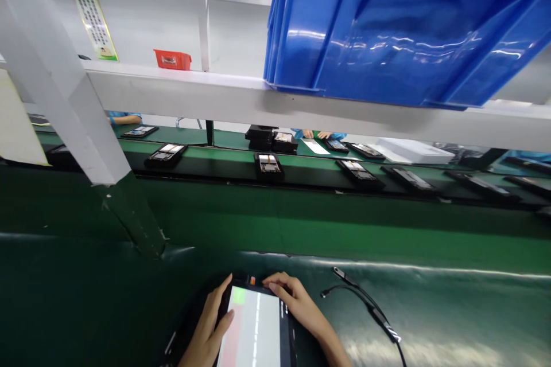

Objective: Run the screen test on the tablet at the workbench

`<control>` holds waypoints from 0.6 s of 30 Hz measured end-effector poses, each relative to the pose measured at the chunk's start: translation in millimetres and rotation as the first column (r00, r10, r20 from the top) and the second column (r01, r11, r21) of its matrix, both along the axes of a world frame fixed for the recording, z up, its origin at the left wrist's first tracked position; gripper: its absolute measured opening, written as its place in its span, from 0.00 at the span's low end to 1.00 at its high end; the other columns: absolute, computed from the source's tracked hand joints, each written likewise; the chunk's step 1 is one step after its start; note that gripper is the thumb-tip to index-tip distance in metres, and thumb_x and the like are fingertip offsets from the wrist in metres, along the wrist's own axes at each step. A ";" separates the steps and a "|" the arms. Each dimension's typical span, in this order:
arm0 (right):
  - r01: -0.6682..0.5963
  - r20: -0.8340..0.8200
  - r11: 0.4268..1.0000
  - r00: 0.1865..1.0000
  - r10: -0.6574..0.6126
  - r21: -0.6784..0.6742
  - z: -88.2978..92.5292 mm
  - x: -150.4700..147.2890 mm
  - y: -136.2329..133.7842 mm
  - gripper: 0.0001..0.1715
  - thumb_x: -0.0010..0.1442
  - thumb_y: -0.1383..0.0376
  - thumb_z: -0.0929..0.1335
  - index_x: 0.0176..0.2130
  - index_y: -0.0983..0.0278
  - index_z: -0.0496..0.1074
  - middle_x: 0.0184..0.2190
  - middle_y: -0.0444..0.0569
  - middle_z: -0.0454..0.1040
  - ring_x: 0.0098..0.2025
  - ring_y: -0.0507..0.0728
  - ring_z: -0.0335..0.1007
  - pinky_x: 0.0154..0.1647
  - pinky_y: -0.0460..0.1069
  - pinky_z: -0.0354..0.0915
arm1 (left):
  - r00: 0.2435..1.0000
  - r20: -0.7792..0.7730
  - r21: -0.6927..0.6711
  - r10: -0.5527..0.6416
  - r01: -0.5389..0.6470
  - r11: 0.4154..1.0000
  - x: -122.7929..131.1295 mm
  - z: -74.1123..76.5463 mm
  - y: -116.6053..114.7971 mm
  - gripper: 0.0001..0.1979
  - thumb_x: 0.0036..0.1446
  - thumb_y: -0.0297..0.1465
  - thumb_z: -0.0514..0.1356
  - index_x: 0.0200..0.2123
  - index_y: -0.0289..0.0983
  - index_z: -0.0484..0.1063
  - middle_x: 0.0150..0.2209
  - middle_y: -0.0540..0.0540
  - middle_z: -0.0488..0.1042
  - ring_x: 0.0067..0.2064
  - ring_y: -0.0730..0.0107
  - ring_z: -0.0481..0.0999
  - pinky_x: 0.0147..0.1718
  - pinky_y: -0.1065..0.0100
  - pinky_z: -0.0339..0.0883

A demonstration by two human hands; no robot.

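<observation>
Dark green matting covers the worktop in front of me, smooth and faintly glossy, with a raised crease of light running across it. Beyond it runs a green conveyor belt carrying a row of flat black rectangular devices in trays, their faces small and hard to read from here. White painted steel framing slants across the left, and a stack of shiny blue moulded plastic bins sits on the shelf beam overhead, cut off by the top and right edges. A small red plastic bin stands further back.

Low in the centre lies a flat black-framed tablet with a lit white, green and pink screen; its lower part runs out of the frame. My left hand grips its left edge, fingers curled around the side and thumb lying across the glass. My right hand rests partly open on the top right corner, fingertips bent onto the upper bezel; whether it actually clasps the edge I cannot tell. Just right of the tablet, a thin black cable with a small plug lies loose on the matting, apart from both hands. Across the belt, another person's hands and blue sleeves show only in part under the beam.
</observation>
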State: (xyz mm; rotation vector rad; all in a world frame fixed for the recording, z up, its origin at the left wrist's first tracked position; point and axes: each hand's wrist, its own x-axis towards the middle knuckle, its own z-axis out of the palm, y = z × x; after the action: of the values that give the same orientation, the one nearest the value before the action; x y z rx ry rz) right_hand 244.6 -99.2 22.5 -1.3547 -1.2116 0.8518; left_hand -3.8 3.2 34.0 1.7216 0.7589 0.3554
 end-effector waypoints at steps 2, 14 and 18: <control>0.002 0.009 1.000 1.000 -0.002 -0.003 0.1 0.5 0.1 0.20 0.72 0.48 0.67 0.46 0.60 0.80 0.41 0.49 0.75 0.45 0.65 0.70 0.46 0.53 0.61 | 1.000 -0.002 0.012 -0.005 0.005 1.000 0.0 -0.3 0.0 0.29 0.71 0.46 0.44 0.71 0.47 0.45 0.71 0.51 0.44 0.72 0.63 0.39 0.71 0.52 0.33; 0.034 0.056 0.999 0.998 -0.034 -0.006 -3.4 -1.8 2.1 0.18 0.70 0.53 0.67 0.44 0.61 0.81 0.39 0.49 0.76 0.43 0.65 0.70 0.43 0.53 0.60 | 1.000 -0.016 0.096 0.016 -0.015 0.995 2.7 -10.0 2.4 0.28 0.71 0.46 0.43 0.70 0.47 0.47 0.70 0.49 0.47 0.71 0.60 0.44 0.70 0.46 0.37; 0.056 0.116 0.998 0.992 -0.053 -0.024 -1.5 -3.7 10.2 0.19 0.67 0.52 0.66 0.41 0.62 0.81 0.35 0.48 0.76 0.38 0.64 0.69 0.38 0.51 0.59 | 0.999 -0.029 0.095 0.042 -0.040 0.995 0.8 -8.3 -1.5 0.30 0.70 0.46 0.43 0.71 0.43 0.46 0.71 0.47 0.46 0.71 0.59 0.43 0.71 0.46 0.37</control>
State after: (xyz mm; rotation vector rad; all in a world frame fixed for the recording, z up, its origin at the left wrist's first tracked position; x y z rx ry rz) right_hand 240.9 -89.0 21.0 -1.4696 -1.2497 0.7625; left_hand -3.0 1.7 25.7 1.8055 0.8118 0.3993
